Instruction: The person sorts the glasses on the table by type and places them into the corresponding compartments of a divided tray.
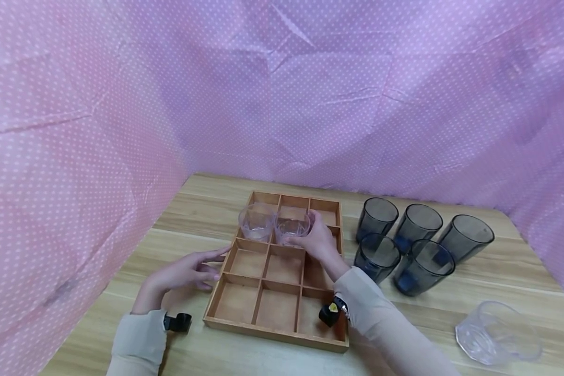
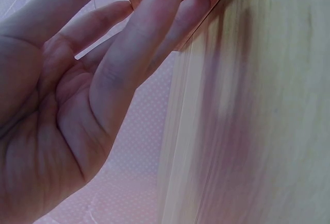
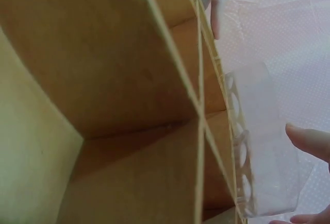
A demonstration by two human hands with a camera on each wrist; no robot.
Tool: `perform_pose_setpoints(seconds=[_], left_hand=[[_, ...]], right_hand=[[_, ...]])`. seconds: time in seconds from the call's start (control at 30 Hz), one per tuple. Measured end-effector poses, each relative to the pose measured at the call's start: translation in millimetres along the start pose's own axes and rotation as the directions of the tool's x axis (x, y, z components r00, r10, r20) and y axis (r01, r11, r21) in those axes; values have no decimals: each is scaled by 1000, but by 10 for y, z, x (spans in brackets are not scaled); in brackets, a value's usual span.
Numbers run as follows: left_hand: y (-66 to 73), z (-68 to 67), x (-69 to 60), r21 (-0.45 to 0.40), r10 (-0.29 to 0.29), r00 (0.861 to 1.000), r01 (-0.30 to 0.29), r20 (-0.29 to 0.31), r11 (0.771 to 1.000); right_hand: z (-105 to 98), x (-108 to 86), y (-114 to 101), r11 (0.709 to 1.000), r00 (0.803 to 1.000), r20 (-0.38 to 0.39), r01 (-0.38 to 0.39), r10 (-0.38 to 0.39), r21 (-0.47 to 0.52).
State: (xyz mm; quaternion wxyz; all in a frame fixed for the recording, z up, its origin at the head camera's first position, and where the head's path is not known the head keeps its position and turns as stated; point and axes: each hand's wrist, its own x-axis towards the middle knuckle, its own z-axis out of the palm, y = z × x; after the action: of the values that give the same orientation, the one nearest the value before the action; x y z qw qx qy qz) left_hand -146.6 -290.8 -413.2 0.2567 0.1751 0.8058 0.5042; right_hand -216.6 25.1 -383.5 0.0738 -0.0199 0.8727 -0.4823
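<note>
Your right hand (image 1: 318, 240) curves its thumb and fingers around the transparent glass in the middle column (image 1: 286, 228), thumb on the near side and fingers along its right. You have it over or in the middle compartment of the second row from the far end of the wooden tray (image 1: 274, 334); whether its base sits on the compartment floor, you cannot tell. The transparent glass in the left column (image 1: 256, 222) stands just beside it, so you have hardly any gap on that side.

Your left hand (image 1: 188, 271) has its fingers apart and loosely bent, gripping nothing, with fingertips against the tray's left outer wall. Dividers edge every compartment, and the two rows nearest you give open space inside their walls, except where your right arm and its black wrist unit (image 1: 329, 314) overhang the right column.

To the right of the tray, five smoked glasses (image 1: 378, 216) stand close together; a narrow strip of table (image 1: 244, 356) separates them from the tray's right edge. Your right sleeve (image 1: 364, 297) passes close to the nearest ones. Farther right and nearer you, a third transparent glass (image 1: 493, 337) has table around it. Pink dotted cloth (image 1: 282, 104) borders the table's far edge.
</note>
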Motion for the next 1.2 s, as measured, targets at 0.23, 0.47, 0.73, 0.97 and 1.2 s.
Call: perform_pose_setpoints(seconds=[0.23, 0.47, 0.73, 0.97, 1.2], left_hand=[[-13, -3, -5, -25, -2, 1000, 2, 7, 1000], [-8, -6, -9, -40, -11, 1000, 12, 14, 999], [0, 1, -3, -41, -12, 1000, 12, 17, 999], [-18, -5, 4, -39, 0, 1000, 1, 21, 999], [-2, -17, 3, -34, 4, 1000, -3, 22, 999]], right_hand=[[-41, -89, -36, 996, 1000, -16, 18, -16, 89], [-78, -220, -68, 994, 998, -35, 55, -52, 92], [-129, -363, -93, 973, 995, -28, 97, -93, 209], [-176, -459, -104, 954, 992, -29, 126, -122, 271], [-284, -550, -108, 925, 987, -4, 150, -159, 348]])
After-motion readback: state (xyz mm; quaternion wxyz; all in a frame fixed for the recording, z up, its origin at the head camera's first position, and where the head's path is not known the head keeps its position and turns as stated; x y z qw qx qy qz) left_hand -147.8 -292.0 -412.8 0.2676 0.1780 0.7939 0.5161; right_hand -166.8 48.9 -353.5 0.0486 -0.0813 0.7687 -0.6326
